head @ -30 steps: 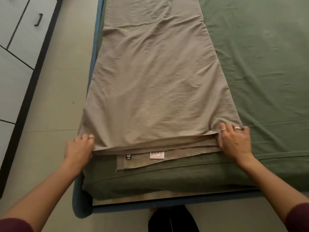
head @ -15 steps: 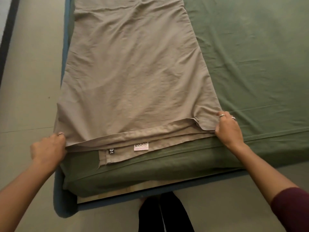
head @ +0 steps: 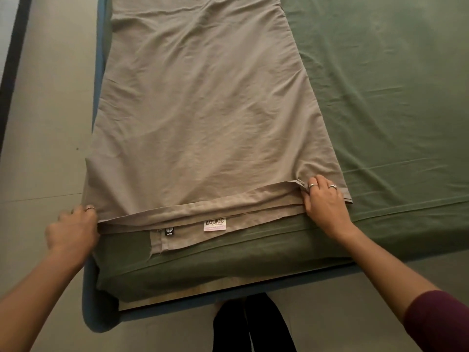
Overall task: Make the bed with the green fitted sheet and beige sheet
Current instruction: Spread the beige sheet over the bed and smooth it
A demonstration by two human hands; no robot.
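The beige sheet [head: 203,118] lies folded in a long strip down the left half of the bed, over the green fitted sheet [head: 396,102] that covers the mattress. Its near end shows several stacked layers with a white label [head: 214,224] and a small black tag [head: 169,231]. My left hand [head: 72,231] grips the near left corner of the beige sheet at the mattress corner. My right hand [head: 324,201] pinches the upper layers at the near right corner, fingers curled into the fold.
The blue bed frame [head: 101,318] edges the mattress at the near left corner. Grey tiled floor [head: 45,123] runs along the left. A dark cabinet base [head: 12,59] shows at far left. My dark trouser legs [head: 253,326] stand at the foot of the bed.
My right hand has shifted a little inward along the near edge of the beige sheet. The left hand still holds its corner. The view has swung slightly.
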